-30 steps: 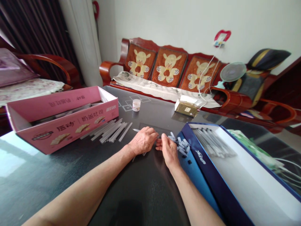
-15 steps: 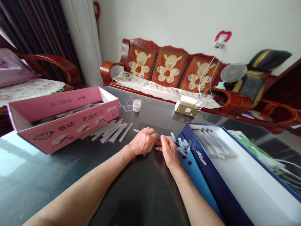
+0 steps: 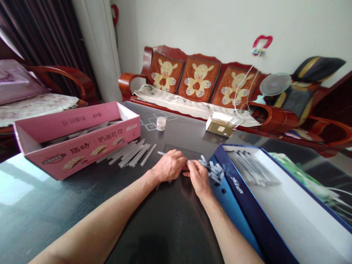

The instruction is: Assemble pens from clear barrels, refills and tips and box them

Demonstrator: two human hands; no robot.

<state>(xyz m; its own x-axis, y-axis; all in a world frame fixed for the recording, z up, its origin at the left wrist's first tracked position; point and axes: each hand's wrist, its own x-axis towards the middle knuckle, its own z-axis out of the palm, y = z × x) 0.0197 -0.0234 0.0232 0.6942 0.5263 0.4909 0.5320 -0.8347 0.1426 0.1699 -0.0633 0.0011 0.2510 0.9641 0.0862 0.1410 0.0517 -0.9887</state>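
My left hand (image 3: 171,165) is closed around slim whitish tubes; one pale tip (image 3: 161,153) pokes out on its far left side and other ends show below the palm. Close beside it, my right hand (image 3: 198,177) pinches at the end nearest it, and a small piece between the fingertips is mostly hidden. Short grey-white pieces (image 3: 216,171) lie heaped just right of my right hand, on a blue box lid (image 3: 233,212). Left of my left hand, several loose translucent tubes (image 3: 134,154) are spread on the dark table (image 3: 165,227).
A pink carton (image 3: 82,146) with more tubes stands on the left. The dark-blue box (image 3: 302,209) on the right holds a row of dark-tipped tubes (image 3: 253,167). Farther back are a small white tub (image 3: 161,124) and a tissue box (image 3: 220,126). A green package (image 3: 299,174) lies beyond the blue box.
The hands stay together in nearly the same pose, with only slight finger movement. The whole view has shifted a little.
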